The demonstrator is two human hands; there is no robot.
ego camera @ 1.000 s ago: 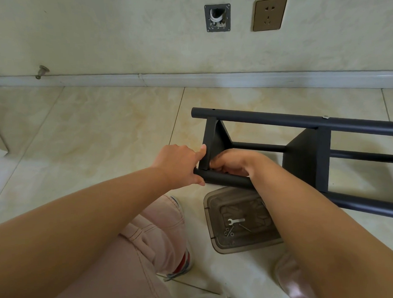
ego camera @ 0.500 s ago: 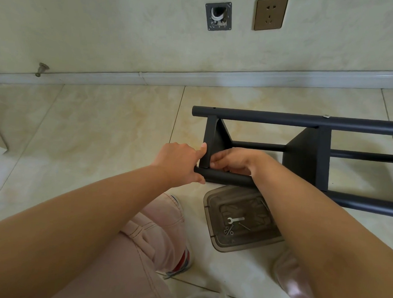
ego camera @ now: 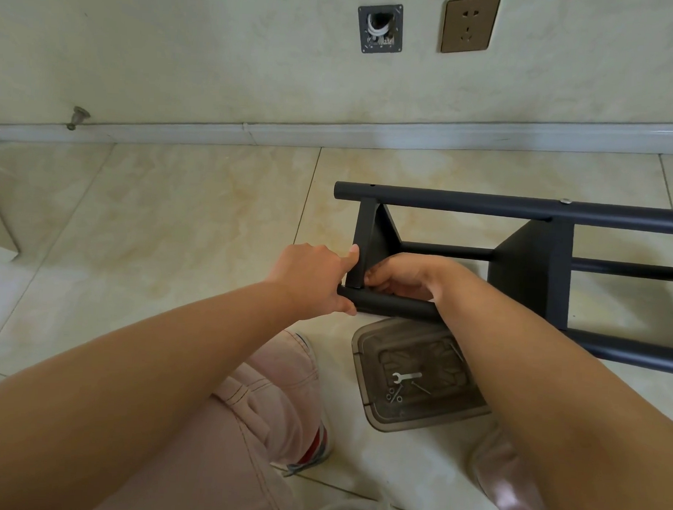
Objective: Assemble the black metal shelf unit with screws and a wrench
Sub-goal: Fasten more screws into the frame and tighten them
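Shelf unit (ego camera: 527, 219) lay on its side on floor, long axis running right; L hand (ego camera: 315, 280) gripped near tube's end, R hand (ego camera: 399, 276) curled at the joint w/ upright, hold unclear; wrench (ego camera: 406, 377) in tray (ego camera: 365, 355) below, nearer R.

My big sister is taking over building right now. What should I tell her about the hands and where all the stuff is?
Left hand: grips the end of the near black tube, thumb up against the end shelf panel.
Right hand: fingers curled at the joint where that panel meets the tube; what it holds is hidden.
Shelf unit: lying on its side on the floor. One screw head shows on the far tube.
Wrench and loose screws: in the clear bin by the knee.
Left: fasten this end joint, tighten with the wrench.
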